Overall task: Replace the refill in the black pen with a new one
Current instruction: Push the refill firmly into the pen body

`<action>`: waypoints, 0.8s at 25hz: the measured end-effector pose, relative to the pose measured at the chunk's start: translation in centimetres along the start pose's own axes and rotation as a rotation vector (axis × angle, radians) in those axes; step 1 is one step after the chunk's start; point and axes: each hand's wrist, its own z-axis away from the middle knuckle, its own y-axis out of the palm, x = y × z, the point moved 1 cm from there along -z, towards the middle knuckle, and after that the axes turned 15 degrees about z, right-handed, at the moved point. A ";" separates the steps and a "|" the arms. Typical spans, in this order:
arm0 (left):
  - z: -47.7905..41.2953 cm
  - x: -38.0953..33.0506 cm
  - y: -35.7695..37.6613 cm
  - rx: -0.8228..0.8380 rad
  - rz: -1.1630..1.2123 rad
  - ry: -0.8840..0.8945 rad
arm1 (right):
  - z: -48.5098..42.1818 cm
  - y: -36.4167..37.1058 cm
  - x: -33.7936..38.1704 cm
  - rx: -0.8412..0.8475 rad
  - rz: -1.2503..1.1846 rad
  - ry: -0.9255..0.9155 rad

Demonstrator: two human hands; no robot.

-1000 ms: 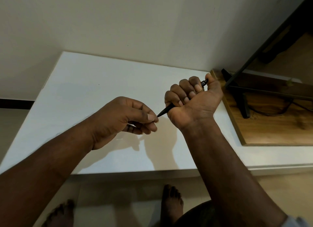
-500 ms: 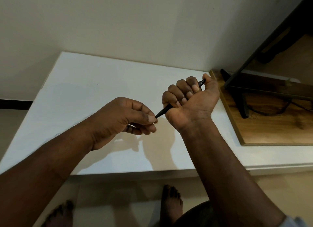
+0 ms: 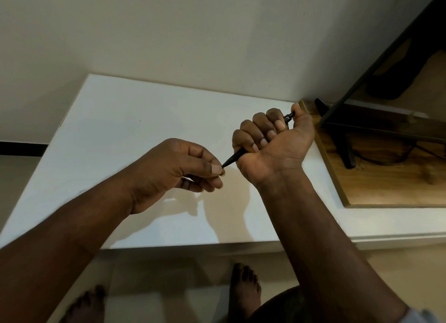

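the black pen (image 3: 235,157) is up in the air above the white table (image 3: 135,129), not lying on it. it is between the two hands. its long line runs on a slant, with the pointy tip low and to the left and the top end high and to the right.

the right hand (image 3: 272,144) has a full fist grip around the middle of the pen. all the fingers are curled tight over it, and the thumb sits by the top end, which pokes out a little. only the thin front part and that small top end show. the rest is hidden inside the fist.

the left hand (image 3: 173,170) is the one at the tip. its grip is a small pinch: the thumb and first finger (image 3: 216,169) are pressed together right at the point of the pen. the other fingers are curled under. i cannot tell if they hide anything.

the pen looks thin, smooth and all black, and it gets narrow toward the tip. it looks still in one piece.

i think the next move has to go along the pen's slant: the left hand twists or pulls the front part down and left, away from the fist, while the right hand holds the body firm. no new refill shows.
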 end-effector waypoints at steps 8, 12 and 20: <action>-0.1 0.0 -0.1 0.007 -0.011 0.002 | 0.0 0.1 0.2 -0.010 -0.009 -0.002; 0.0 0.1 -0.2 0.011 -0.013 0.000 | 0.0 0.0 0.1 -0.015 -0.008 0.000; -0.1 0.2 -0.3 0.035 0.007 0.004 | 0.0 -0.1 0.1 -0.002 -0.016 -0.006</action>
